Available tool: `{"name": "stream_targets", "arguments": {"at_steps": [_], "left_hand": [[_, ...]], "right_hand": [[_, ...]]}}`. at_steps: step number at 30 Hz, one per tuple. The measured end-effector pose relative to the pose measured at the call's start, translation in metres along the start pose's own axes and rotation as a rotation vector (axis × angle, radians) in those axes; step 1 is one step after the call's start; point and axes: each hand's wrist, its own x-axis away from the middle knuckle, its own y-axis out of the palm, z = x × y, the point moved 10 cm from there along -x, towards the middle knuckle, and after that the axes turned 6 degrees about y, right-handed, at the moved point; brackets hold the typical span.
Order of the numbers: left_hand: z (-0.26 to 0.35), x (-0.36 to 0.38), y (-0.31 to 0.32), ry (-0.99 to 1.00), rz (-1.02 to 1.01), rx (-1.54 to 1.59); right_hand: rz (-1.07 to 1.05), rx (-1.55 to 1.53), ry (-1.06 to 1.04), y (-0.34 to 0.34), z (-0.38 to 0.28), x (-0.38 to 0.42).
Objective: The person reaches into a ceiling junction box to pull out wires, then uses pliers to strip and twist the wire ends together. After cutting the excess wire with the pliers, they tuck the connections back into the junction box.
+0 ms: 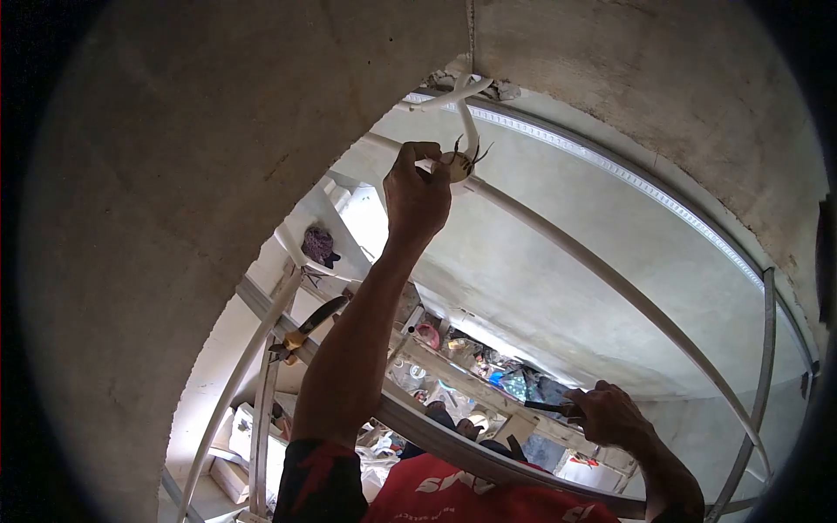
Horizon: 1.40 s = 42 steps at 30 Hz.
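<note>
The left hand (417,193) is raised to the rough concrete ceiling (218,157), fingers closed around a round white junction box (456,165) where bare dark wire ends (471,155) stick out, not yet joined. Smooth white conduit (610,279) already curves away from it. The right hand (610,414), lower down, is clamped on a dark-handled tool (549,406). Yellow-handled pliers (301,334) lie on scaffolding.

- Left hand (417,199), raised toward twelve o'clock on an outstretched bare forearm, fingers curled in a closed grip, back of the hand facing the camera.
- Right hand (613,416), low toward four o'clock, wrist bent, fingers closed in a fist around something dark.
</note>
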Motion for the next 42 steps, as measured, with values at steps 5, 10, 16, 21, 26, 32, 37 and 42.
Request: {"name": "stream_targets", "arguments": {"at_steps": [5,10,16,21,26,32,37,42], "left_hand": [[-0.014,-0.003,0.001,-0.059,-0.066,-0.009],[-0.061,0.012,0.021,-0.531,0.008,0.954],[-0.065,0.011,0.022,-0.552,-0.020,0.910],[0.009,-0.004,-0.004,0.192,-0.027,-0.173],[0.030,0.007,0.005,0.429,0.016,-0.192],[0.011,0.003,0.011,0.280,-0.050,-0.130],[0.009,-0.001,-0.001,0.179,0.029,-0.024],[0.013,-0.018,-0.015,0.227,0.038,0.029]], "right_hand": [[0.010,-0.054,-0.029,-0.003,-0.001,0.000],[0.044,-0.038,0.008,-0.008,0.010,0.002],[0.045,-0.031,0.012,-0.007,0.010,0.000],[0.061,-0.098,-0.030,-0.004,0.007,-0.004],[-0.027,-0.039,-0.028,0.011,0.004,-0.011],[0.023,-0.067,-0.046,0.010,0.003,-0.011],[0.042,-0.097,-0.070,0.005,0.005,-0.006],[0.071,-0.084,-0.031,-0.017,0.006,0.000]]}}
